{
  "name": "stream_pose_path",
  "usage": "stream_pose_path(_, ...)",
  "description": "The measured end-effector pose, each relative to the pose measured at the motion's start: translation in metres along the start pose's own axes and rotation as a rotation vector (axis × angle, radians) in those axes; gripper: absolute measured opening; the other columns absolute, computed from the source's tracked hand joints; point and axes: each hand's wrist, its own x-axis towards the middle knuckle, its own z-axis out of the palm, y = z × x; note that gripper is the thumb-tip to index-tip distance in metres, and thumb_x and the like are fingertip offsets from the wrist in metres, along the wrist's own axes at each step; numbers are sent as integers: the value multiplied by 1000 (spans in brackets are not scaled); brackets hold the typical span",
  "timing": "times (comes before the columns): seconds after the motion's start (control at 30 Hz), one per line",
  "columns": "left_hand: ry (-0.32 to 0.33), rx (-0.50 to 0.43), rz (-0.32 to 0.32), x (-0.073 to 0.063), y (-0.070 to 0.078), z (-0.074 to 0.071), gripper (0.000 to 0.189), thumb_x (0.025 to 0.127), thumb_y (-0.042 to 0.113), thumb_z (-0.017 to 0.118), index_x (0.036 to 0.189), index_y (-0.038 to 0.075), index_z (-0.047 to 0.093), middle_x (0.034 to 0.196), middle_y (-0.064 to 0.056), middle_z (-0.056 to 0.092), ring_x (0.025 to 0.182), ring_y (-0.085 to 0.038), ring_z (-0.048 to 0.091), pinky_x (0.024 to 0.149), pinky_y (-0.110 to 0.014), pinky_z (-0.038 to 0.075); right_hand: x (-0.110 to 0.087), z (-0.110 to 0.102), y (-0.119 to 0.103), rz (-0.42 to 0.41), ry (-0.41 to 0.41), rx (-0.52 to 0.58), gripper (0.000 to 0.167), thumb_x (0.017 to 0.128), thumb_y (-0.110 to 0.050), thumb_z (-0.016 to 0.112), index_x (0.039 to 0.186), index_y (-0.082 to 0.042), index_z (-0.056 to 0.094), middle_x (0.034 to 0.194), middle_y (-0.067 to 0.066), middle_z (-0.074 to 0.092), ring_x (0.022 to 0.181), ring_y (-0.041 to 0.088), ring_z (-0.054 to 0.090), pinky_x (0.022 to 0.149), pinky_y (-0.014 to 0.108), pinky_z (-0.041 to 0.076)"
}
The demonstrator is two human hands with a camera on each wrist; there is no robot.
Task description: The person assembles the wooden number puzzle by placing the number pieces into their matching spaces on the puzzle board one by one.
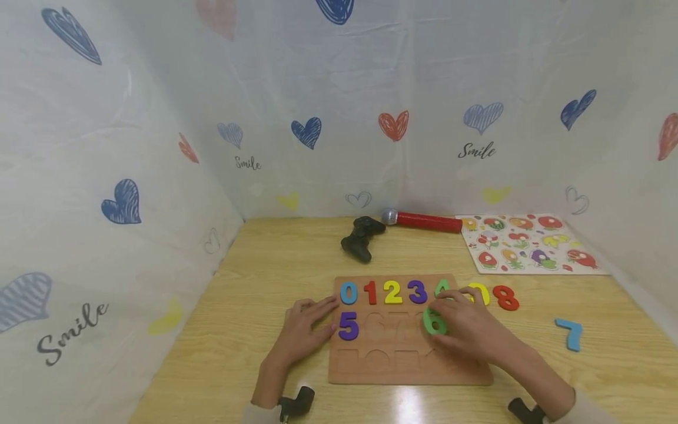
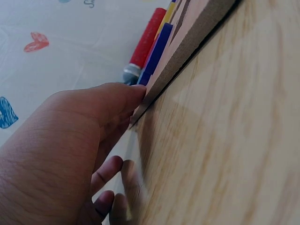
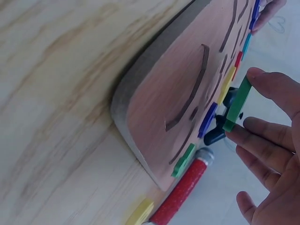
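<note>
A brown wooden number board (image 1: 402, 377) lies on the table, with coloured numbers 0 to 5 in its upper rows. My right hand (image 1: 466, 327) pinches a green number six (image 1: 435, 323) between thumb and fingertips. In the right wrist view the six (image 3: 238, 104) is held on edge, raised off the board (image 3: 159, 93). At the board's left edge rests my left hand (image 1: 307, 327), fingers fairly straight, thumb beside the purple five (image 1: 348, 326). My right hand partly covers the green four (image 1: 441, 287) and some recesses.
Right of the board lie a yellow number (image 1: 479, 292), partly hidden, a red eight (image 1: 505, 298) and a blue seven (image 1: 572, 334). Farther back are a black game controller (image 1: 362, 237), a red microphone (image 1: 429, 222) and a fruit picture board (image 1: 529, 244). A heart-printed sheet (image 1: 339, 171) encloses the table.
</note>
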Motion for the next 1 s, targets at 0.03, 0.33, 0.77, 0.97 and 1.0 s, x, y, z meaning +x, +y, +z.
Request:
stream_pose_path(0.03,3,4,3,0,0,0,49,95,40,65,141,25,59,150,12,49,123,-24,41,95,-53,28,0,0,0,1,0,-1,41,79,-37,83,111,-13,72,107,-4,70,119,28,54,100,61,24)
stream_pose_path(0.33,-14,10,0,0,-1,-2,49,96,41,64,142,25,59,150,12,49,123,-24,41,94,-53,29,3,2,-2,-13,6,2,44,78,-36,84,112,-11,72,108,-2,71,118,28,54,101,62,24)
stream_pose_path(0.77,-18,-6,-23,0,0,-2,49,95,42,64,142,26,59,150,14,48,126,-24,40,96,-53,28,6,5,-2,-36,8,7,45,78,-37,84,113,-11,72,111,1,72,119,29,54,101,61,25)
stream_pose_path(0.97,-19,-7,-31,0,0,-1,49,95,42,64,141,27,60,150,14,49,125,-23,40,97,-54,28,6,6,-3,-60,18,5,47,77,-37,84,114,-10,73,111,1,71,119,28,54,100,60,25)
stream_pose_path(1.0,-21,-9,-30,0,0,-2,49,95,42,64,142,27,59,150,13,49,125,-24,40,97,-54,28,6,6,-4,-63,18,7,47,78,-37,84,114,-10,73,111,0,71,118,28,54,100,59,25)
